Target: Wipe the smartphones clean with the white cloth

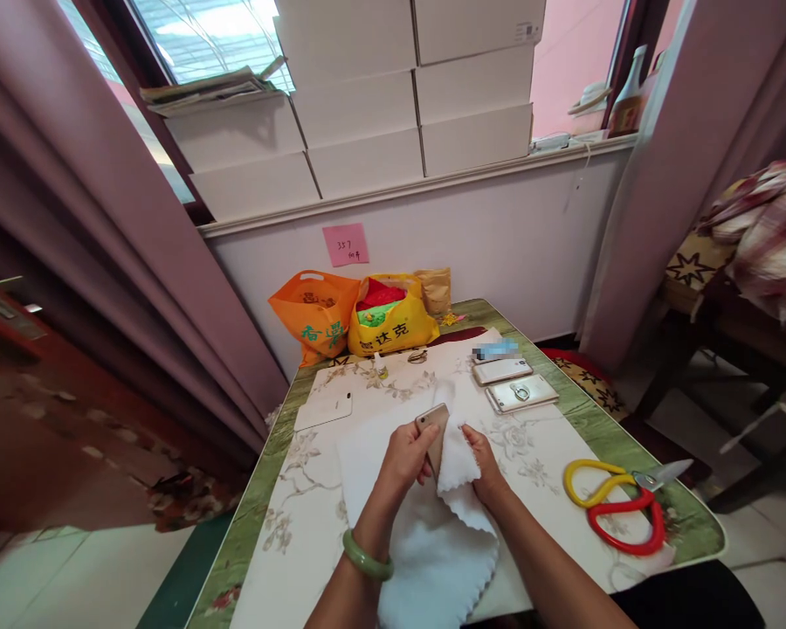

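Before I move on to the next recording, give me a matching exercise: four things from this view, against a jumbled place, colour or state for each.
1. Held smartphone
2. Scalloped-edged cloth
3. Bangle
4. Scissors

A. Green
B. Pinched by right hand
C. Yellow and red handles
D. Gripped in left hand

Pairs: 1-D, 2-B, 3-A, 4-C

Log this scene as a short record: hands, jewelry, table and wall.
Left hand: holds gold smartphone
Right hand: holds scalloped white cloth
Jewelry: green bangle
Table, right side: scissors with one red, one yellow handle; phone with ring holder
Table, far end: orange bag, yellow bag
Wall: pink note marked 357
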`<act>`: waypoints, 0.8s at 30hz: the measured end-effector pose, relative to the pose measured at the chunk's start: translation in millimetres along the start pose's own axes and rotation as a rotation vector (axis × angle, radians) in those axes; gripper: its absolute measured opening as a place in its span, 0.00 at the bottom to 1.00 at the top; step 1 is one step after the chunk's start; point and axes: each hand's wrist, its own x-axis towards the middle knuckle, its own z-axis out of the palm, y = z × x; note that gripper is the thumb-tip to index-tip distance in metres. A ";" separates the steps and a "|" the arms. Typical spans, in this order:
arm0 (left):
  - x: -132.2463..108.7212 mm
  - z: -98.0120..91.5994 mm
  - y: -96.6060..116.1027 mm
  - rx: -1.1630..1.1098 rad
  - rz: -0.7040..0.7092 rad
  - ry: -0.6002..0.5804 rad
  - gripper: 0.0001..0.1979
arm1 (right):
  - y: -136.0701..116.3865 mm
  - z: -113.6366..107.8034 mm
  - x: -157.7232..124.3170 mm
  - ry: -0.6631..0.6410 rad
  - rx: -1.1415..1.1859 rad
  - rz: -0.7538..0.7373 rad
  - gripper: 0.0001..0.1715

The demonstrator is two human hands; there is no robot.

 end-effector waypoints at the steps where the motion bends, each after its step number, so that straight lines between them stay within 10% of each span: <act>1: 1.3 -1.8 -0.5 -0.035 0.001 0.031 0.22 | -1.8 0.6 -0.3 -0.026 0.003 0.017 0.22; 8: 4.9 4.0 4.3 -0.300 -0.006 0.320 0.24 | -10.4 4.9 0.6 -0.046 0.043 0.037 0.21; 24: 7.5 39.1 4.1 -0.457 0.091 0.552 0.23 | -4.6 4.6 3.3 0.092 0.104 -0.006 0.21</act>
